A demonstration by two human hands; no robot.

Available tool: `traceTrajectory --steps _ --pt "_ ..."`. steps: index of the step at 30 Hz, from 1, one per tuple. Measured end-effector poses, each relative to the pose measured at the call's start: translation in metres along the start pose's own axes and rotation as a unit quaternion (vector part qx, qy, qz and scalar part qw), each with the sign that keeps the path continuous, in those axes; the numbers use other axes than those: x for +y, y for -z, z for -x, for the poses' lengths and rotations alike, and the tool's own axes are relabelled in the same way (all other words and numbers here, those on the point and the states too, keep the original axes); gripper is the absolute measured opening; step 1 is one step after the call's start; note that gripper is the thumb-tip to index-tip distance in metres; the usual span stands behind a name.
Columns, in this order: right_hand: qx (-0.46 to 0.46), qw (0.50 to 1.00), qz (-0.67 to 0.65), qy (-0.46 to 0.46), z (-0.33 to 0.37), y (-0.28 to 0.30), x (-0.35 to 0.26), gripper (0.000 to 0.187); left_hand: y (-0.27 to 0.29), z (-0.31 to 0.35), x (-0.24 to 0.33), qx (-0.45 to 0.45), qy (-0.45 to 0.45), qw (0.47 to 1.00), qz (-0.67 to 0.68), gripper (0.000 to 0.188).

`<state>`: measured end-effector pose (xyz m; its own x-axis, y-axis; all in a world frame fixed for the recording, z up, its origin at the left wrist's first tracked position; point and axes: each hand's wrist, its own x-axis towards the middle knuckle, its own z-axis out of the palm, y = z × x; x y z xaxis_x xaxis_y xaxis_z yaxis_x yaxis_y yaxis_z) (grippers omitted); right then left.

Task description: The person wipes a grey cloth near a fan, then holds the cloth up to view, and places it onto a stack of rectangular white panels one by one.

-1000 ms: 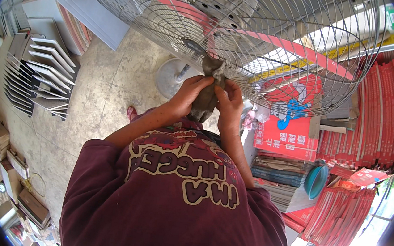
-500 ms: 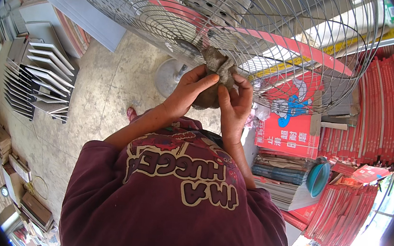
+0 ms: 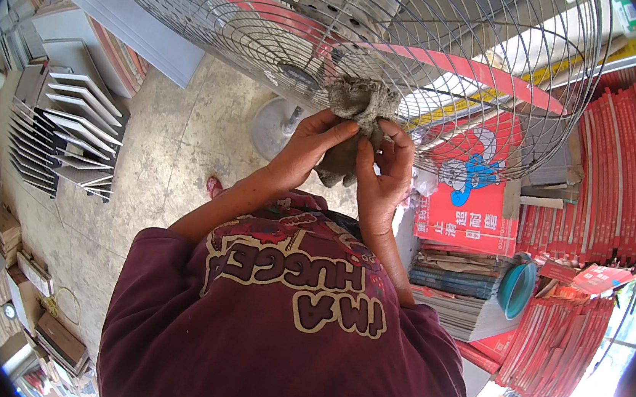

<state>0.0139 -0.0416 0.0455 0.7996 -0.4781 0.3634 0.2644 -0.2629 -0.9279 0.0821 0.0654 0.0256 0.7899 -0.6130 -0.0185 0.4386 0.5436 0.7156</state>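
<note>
A dirty grey-brown rag (image 3: 364, 100) is bunched up between my two hands, close in front of a large fan (image 3: 490, 79) with a wire guard and red blades. Its upper part spreads in folds above my fingers, and the lower part hangs below them. My left hand (image 3: 322, 136) pinches the rag's narrow middle from the left, thumb on top. From the right, my right hand (image 3: 387, 159) grips the same gathered spot with thumb and fingers. Whether the rag touches the wire guard I cannot tell.
The fan's round base (image 3: 273, 127) stands on the concrete floor (image 3: 179, 128). At the left are a rack of tile samples (image 3: 85, 111) and stacked boxes. Red cartons (image 3: 619, 170), tall stacks of them, fill the right side, with a teal bowl (image 3: 514, 290) by them.
The rag's upper end has fanned out wider above my fingers, and its lower part has changed shape. My right hand has shifted slightly right.
</note>
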Motion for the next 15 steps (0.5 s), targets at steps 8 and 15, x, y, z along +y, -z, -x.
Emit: traceTrajectory --steps 8,15 --pt "0.012 0.988 -0.090 -0.122 0.005 0.010 0.014 0.035 -0.003 -0.002 -0.012 0.031 0.085 0.995 0.047 0.022" --pt "0.013 0.977 -0.093 -0.194 0.010 0.025 0.029 0.035 -0.004 -0.004 -0.026 0.046 0.130 0.990 0.018 0.026"
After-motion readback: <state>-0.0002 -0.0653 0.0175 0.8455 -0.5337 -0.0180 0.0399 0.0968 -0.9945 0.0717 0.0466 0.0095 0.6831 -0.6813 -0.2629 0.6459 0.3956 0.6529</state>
